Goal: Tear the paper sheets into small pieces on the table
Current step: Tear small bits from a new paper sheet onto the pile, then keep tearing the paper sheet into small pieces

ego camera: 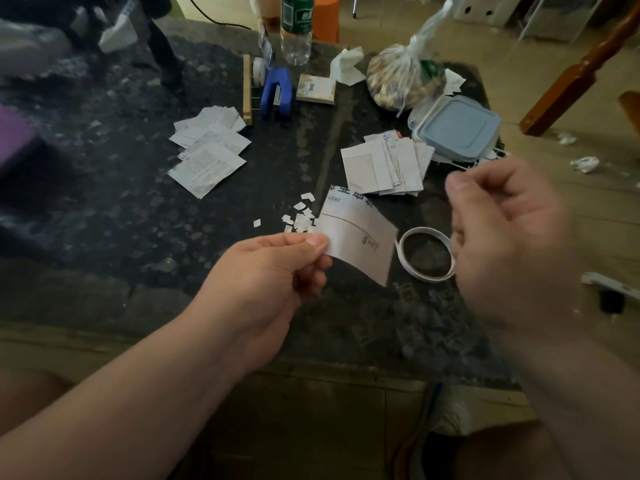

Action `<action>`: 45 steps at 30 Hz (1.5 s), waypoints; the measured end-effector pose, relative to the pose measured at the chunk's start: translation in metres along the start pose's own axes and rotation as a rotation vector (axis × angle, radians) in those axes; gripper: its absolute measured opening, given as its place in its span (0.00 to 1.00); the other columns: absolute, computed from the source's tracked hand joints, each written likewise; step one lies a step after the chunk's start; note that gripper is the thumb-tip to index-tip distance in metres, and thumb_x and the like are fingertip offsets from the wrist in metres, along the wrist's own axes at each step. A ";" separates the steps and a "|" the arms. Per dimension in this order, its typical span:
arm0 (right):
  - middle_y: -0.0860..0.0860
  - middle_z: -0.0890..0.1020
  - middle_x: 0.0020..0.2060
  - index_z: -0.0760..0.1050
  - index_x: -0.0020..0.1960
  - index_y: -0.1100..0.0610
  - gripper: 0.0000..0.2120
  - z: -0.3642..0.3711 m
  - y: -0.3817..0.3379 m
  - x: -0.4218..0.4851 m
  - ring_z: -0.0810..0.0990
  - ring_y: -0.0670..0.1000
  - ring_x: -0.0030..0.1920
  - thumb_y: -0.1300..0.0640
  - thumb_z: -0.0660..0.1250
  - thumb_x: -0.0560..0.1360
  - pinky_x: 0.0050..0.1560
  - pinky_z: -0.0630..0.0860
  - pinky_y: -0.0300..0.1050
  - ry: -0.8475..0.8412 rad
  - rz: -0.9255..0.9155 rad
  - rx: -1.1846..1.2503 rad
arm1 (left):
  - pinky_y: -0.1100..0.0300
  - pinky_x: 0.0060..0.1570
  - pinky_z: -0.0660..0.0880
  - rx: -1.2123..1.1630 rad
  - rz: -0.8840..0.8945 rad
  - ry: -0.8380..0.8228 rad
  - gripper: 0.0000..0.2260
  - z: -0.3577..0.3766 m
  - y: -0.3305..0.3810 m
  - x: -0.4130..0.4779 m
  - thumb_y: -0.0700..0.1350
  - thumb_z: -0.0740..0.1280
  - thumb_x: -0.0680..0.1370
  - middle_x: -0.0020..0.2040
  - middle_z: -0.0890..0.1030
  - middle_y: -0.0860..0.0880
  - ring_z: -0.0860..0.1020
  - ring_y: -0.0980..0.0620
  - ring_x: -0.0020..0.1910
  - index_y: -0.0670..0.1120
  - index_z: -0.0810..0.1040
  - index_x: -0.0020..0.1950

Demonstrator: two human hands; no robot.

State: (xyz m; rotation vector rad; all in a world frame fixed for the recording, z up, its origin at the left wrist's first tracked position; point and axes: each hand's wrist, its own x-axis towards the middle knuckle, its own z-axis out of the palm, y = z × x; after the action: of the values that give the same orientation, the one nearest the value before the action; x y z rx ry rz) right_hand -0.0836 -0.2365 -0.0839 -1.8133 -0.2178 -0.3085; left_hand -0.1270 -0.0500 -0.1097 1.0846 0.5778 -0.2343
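While left grip (270,271) pinched a sheet (360,237) by its corner above tabletop (138,202), right grip (502,237) hung apart, blurred, curled; can't tell if it held anything. Step looked mid-sheet, w/ scraps (301,216) just beyond. Next prob. needed right grip pinching the edge beside left & ripping a bit off.

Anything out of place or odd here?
Crumpled paper scraps lie on the floor right of the table, off the work surface. The small torn pieces sit on the table, beside the sheet the left hand pinches.
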 end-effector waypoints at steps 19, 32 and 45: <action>0.49 0.78 0.44 0.84 0.52 0.56 0.07 0.025 0.006 -0.024 0.72 0.50 0.47 0.54 0.73 0.76 0.45 0.70 0.45 -0.381 -0.391 -0.669 | 0.50 0.50 0.75 0.056 -0.038 -0.066 0.13 -0.002 -0.007 0.001 0.46 0.68 0.79 0.53 0.85 0.38 0.81 0.48 0.47 0.39 0.85 0.55; 0.51 0.79 0.41 0.85 0.47 0.60 0.06 0.024 0.006 -0.020 0.74 0.53 0.46 0.60 0.71 0.78 0.44 0.72 0.51 -0.361 -0.485 -0.593 | 0.51 0.55 0.73 -0.037 -0.301 -0.278 0.33 -0.011 0.022 -0.007 0.62 0.59 0.79 0.61 0.83 0.37 0.79 0.45 0.56 0.34 0.80 0.65; 0.49 0.78 0.40 0.79 0.43 0.59 0.05 0.028 0.008 -0.015 0.74 0.50 0.45 0.62 0.69 0.78 0.47 0.72 0.44 -0.353 -0.398 -0.487 | 0.52 0.56 0.71 -0.087 -0.295 -0.331 0.34 -0.011 0.026 -0.010 0.65 0.59 0.78 0.65 0.82 0.40 0.77 0.45 0.59 0.36 0.84 0.61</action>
State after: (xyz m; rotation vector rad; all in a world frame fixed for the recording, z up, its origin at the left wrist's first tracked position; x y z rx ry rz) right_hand -0.0926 -0.2117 -0.1030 -2.2975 -0.8154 -0.3361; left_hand -0.1267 -0.0293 -0.0883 0.8498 0.4430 -0.6281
